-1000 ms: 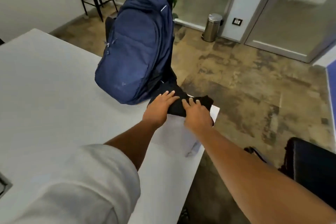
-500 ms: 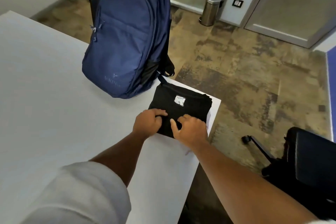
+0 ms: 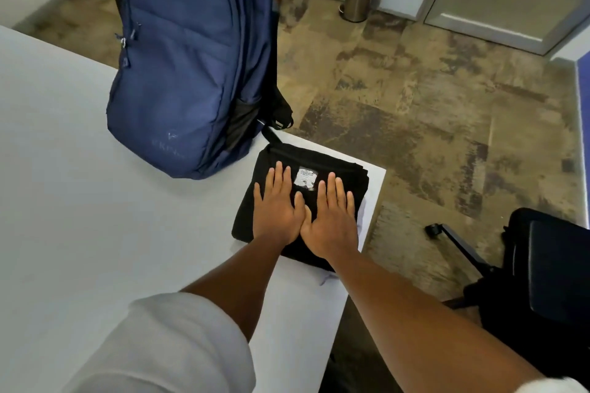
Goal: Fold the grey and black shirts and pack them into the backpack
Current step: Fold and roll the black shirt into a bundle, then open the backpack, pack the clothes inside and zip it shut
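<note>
Both palms flat, nothing gripped: left hand and right hand press the folded black cotton shirt just beside the upright navy fabric backpack. Risk: the backpack looks zipped, and one-handed lifting could unravel the fold.

The black shirt is now pressed flat by both hands, left and right, fingers no longer curled at its near edge.

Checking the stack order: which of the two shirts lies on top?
The black shirt, with a white neck label, lies on top under both flat hands; only a pale edge of the grey shirt peeks out beneath it.
</note>
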Motion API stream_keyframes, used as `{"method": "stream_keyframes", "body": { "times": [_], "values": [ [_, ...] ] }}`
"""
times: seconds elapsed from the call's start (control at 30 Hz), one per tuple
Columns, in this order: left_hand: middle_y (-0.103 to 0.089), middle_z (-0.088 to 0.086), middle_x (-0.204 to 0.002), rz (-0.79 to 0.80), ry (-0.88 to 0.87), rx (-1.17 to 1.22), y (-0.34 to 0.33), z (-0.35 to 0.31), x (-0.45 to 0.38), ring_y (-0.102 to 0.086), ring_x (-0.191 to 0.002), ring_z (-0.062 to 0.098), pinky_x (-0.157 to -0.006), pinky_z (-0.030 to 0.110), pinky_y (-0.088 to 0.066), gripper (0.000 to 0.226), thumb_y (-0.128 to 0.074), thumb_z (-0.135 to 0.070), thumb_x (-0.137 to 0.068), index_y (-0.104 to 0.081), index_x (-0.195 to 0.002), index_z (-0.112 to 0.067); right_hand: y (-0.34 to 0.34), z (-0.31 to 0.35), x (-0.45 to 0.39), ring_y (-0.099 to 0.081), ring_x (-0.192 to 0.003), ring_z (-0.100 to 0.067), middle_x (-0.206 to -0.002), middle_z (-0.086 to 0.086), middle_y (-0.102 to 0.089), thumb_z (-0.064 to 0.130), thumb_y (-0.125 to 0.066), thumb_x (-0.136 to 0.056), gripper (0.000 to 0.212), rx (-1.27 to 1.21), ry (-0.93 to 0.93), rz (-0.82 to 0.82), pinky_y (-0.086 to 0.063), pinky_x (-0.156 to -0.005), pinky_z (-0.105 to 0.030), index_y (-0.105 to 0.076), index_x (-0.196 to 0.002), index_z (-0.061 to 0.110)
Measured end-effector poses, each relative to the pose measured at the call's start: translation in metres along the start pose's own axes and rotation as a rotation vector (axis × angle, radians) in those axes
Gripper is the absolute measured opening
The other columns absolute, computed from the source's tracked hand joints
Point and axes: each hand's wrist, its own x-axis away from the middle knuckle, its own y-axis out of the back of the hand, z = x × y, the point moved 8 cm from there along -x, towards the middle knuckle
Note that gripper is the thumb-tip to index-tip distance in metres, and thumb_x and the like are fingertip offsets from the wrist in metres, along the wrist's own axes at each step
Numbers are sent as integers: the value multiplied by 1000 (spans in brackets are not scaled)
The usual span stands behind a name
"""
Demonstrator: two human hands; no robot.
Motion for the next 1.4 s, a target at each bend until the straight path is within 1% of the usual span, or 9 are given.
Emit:
{"method": "stream_keyframes", "body": {
  "times": [0.23, 0.3, 0.47, 0.67, 0.73, 0.83, 0.93, 1.23, 1.4],
  "values": [
    [4, 4, -169, -1, 81, -30, -3, 9, -6, 5, -156, 21, -127, 48, -8, 78, -12, -52, -93, 1, -161, -18, -5, -4, -6, 15, -151, -20, -165, -6, 10, 54, -9, -95, 74, -19, -36, -46, 5, -123, -44, -7, -158, 15],
    [1, 5, -170, -20, 121, -4, -4, 11, -7, 0, -156, 24, -126, 48, -11, 79, -21, -54, -94, 0, -162, -18, -5, -3, -7, 14, -151, -19, -165, -6, 10, 54, -10, -95, 74, -23, -38, -49, 4, -124, -45, -8, -158, 15],
    [-16, 8, -168, -106, 410, 103, -2, 27, 2, -28, -149, 28, -120, 50, -27, 86, -37, -62, -95, -11, -161, -13, -2, -3, -6, 13, -152, -19, -165, -6, 9, 53, -14, -94, 75, -30, -38, -66, 7, -123, -45, -10, -158, 15],
    [-34, 9, -161, -173, 643, 190, 0, 39, 24, -36, -144, 32, -117, 53, -27, 80, -33, -63, -96, -22, -159, -13, -5, -3, -5, 17, -151, -20, -165, -7, 14, 54, -19, -97, 74, -18, -35, -23, 8, -122, -46, -7, -158, 15],
    [-31, 8, -163, -234, 610, 175, 3, 34, 29, -29, -149, 28, -122, 52, -18, 73, -31, -56, -100, -24, -158, -13, -3, -3, -3, 16, -151, -22, -165, -8, 12, 54, -19, -97, 73, -9, -27, -38, 6, -123, -47, -10, -158, 14],
    [-35, 4, -161, -352, 326, 164, 17, 14, 37, -26, -151, 21, -125, 49, -10, 61, -29, -45, -102, -32, -156, -15, 6, 3, 11, 6, -153, -25, -165, -10, 1, 47, -23, -97, 68, 9, 23, -151, -1, -123, -51, -22, -156, 13],
    [-33, 2, -162, -293, 97, 157, 11, 4, 49, -20, -153, 17, -126, 47, -9, 58, -26, -40, -103, -38, -154, -18, 5, -1, 24, 1, -153, -25, -165, -10, -5, 47, -26, -97, 67, -35, -6, -196, -7, -122, -52, -28, -155, 14],
    [-8, 7, -169, -89, 420, 133, 4, 17, 68, -1, -156, 22, -126, 43, -3, 62, -22, -43, -108, -10, -162, -14, -4, -13, 29, 22, -149, -23, -162, -9, 23, 64, -12, -96, 84, -62, -216, 66, 3, -122, -49, 7, -156, 9],
    [-3, 11, -169, 53, 377, 114, 23, 10, 76, 1, -156, 26, -126, 42, -4, 60, -22, -35, -109, -9, -161, -8, 8, 1, 34, 22, -149, -25, -161, -10, 24, 62, -17, -98, 82, -38, -178, 264, 5, -122, -50, 5, -157, 9]
  ]
}}
